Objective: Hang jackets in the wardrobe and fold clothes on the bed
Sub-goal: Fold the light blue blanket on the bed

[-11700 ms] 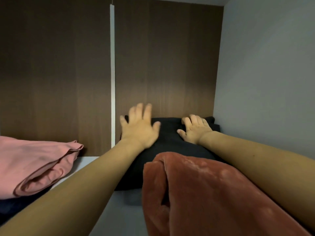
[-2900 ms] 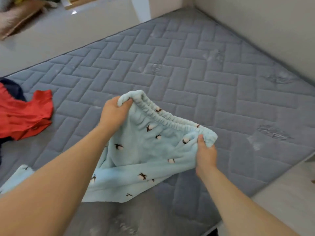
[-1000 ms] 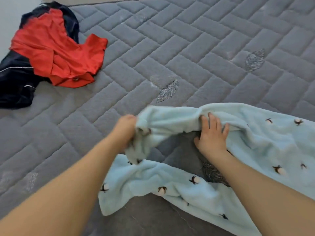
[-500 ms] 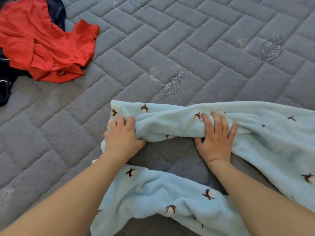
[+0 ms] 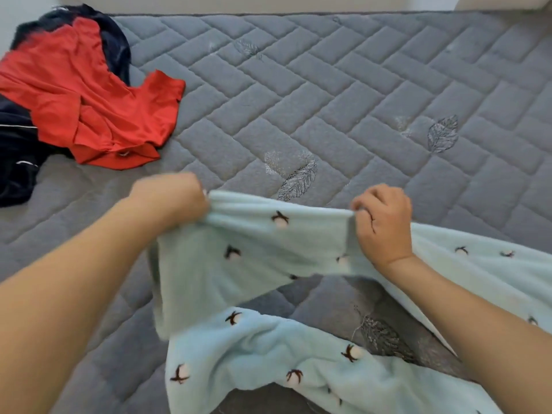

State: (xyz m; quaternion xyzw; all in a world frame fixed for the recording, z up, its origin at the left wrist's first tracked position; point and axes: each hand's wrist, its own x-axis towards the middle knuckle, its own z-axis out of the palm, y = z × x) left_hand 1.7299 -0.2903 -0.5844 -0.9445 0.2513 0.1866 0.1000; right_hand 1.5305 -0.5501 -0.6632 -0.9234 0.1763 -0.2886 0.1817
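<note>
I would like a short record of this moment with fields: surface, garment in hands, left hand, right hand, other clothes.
surface: grey quilted mattress
garment in hands: light blue fleece pants with small dark motifs, partly lifted
left hand: left hand grips the upper edge
right hand: right hand pinches the same edge
other clothes: red garment lying on a dark navy garment, far left, unfolded

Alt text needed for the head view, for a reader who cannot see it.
Two bare hands, left hand and right hand, each pinch the upper edge of light blue fleece pajama pants and lift it off a grey quilted mattress. At far left a crumpled red shirt lies on a dark navy garment.
</note>
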